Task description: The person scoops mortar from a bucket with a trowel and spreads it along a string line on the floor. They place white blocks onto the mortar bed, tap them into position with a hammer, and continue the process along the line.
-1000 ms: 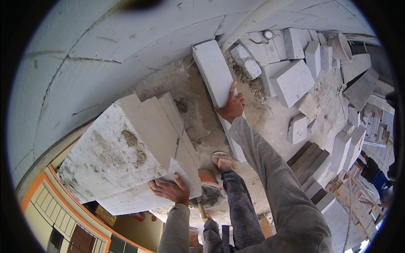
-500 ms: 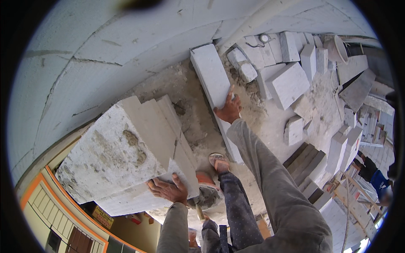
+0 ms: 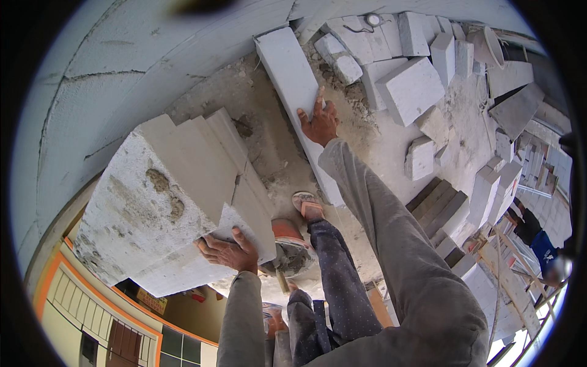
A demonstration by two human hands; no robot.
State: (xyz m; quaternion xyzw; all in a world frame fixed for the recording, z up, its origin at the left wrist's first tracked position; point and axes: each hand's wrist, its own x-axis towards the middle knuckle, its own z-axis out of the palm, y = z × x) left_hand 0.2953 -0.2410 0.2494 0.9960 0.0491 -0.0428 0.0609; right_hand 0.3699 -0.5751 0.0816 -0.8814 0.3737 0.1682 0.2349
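Observation:
My left hand (image 3: 229,251) lies on a pale block (image 3: 177,263) at the edge of a stacked block wall, fingers spread and thumb apart. The wall's top (image 3: 131,202) is rough, with dried mortar patches. Ahead of me, my right hand (image 3: 320,119) rests on a long, narrow row of white block (image 3: 290,73) set low along the floor. Its index finger and thumb stretch out, and the other fingers bend slightly. Neither hand grips a tool. Between the wall and my leg stands an orange-red bucket (image 3: 285,229), beside a container of grey mortar (image 3: 293,258).
My sandalled foot (image 3: 309,205) stands beside the long block row. Loose white blocks (image 3: 411,92) and rubble lie to the right, with a stack of darker blocks (image 3: 437,205) nearer. A bucket (image 3: 487,48) sits far right. Another person (image 3: 538,238) is at the right edge.
The whole view has shifted, so the blocks and both hands appear higher and farther left. Both hands stay on the same blocks.

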